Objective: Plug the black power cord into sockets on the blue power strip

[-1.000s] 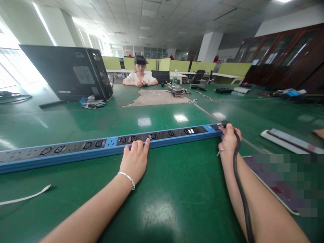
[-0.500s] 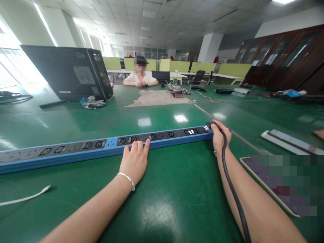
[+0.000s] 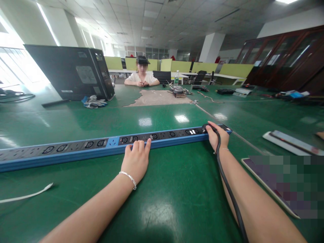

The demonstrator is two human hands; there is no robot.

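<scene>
A long blue power strip (image 3: 164, 144) with black sockets lies across the table. My left hand (image 3: 136, 158) grips its front edge near the middle, fingers laid over the rim. At the strip's right part, my right hand (image 3: 215, 136) is closed around a black power plug (image 3: 204, 128). The plug touches the socket face just right of two white marks; whether its pins are inside a socket is hidden. From it a black cable (image 3: 224, 175) runs down along my right forearm.
On the green table (image 3: 164, 189) are a white cable end (image 3: 43, 192), a tablet-like device (image 3: 263, 182), a white bar-shaped object (image 3: 291, 141), gloves (image 3: 93, 102) and a black computer case (image 3: 71, 72). A person (image 3: 141, 76) sits across, near a bottle (image 3: 176, 77).
My right hand has moved left with the plug, from the strip's right end to a spot nearer the white marks. The strip's right end now shows. My left hand stays in place.
</scene>
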